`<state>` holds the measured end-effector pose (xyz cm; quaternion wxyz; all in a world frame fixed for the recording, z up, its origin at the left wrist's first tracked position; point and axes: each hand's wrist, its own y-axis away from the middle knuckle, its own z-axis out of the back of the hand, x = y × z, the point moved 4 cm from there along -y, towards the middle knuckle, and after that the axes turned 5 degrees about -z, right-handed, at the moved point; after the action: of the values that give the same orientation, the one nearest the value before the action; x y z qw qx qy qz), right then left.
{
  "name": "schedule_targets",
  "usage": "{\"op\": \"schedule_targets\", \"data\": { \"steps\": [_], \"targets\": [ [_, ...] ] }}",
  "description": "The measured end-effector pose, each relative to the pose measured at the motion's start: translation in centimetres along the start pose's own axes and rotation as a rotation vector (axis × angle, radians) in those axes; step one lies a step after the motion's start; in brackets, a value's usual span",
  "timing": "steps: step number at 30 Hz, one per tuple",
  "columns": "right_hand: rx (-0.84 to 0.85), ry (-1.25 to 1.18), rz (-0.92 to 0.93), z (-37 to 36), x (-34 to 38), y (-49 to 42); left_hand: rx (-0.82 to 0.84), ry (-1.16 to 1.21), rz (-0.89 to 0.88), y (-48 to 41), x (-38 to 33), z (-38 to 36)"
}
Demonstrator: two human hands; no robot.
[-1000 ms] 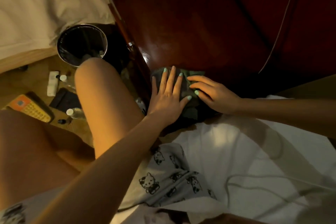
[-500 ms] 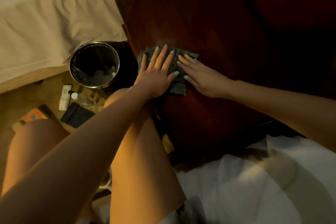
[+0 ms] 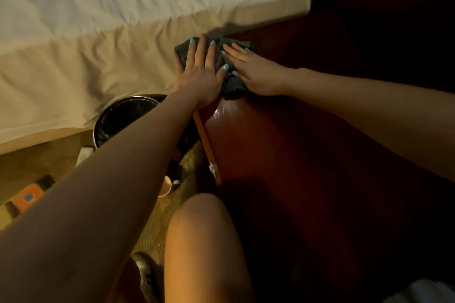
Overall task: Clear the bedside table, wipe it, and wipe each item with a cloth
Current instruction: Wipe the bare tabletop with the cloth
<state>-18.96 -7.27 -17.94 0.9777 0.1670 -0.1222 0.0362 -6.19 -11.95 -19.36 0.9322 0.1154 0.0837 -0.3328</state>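
Both forearms reach forward from the body, nearly straight, and meet at the far left corner of the dark red worktop [image 3: 270,145]. The left grip [image 3: 197,76] lies palm down, its fingers straight and slightly spread, flat on a dark grey cloth [image 3: 232,85]. It is open and presses on the cloth rather than clasping it. The right grip [image 3: 257,75] lies palm down just to the right of it, with fingers straight and close together, slanting toward the left grip's fingertips. It is also open and presses on the same cloth.

The cloth is bunched beneath both palms. It shows past the left fingertips, in the gap between the two grips and back toward the wrists, and it sits on the worktop's corner.

Beyond the grips and to their left lies a bed [image 3: 98,19] under a pale, creased sheet. Back from the left grip, partly hidden under that forearm, a round bin [image 3: 115,118] with a dark liner stands on the floor. A bare knee [image 3: 204,241] shows nearer the body, beside the worktop's left edge.
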Motion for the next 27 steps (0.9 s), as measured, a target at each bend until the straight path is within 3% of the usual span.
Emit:
{"op": "schedule_targets", "data": {
  "steps": [9, 16, 27],
  "targets": [
    [-0.011, -0.166, -0.064, 2.2, -0.4, -3.7, 0.003, 0.02, -0.006, -3.6, 2.1, 1.2],
    [-0.035, -0.041, -0.031, -0.5, 2.4, 0.4, -0.046, 0.024, -0.077, 1.5, 1.6, -0.2],
    [0.034, 0.081, -0.048, -3.6, 3.2, 9.0, 0.057, -0.066, -0.166, 8.8, -1.9, -1.9]
  ]
}}
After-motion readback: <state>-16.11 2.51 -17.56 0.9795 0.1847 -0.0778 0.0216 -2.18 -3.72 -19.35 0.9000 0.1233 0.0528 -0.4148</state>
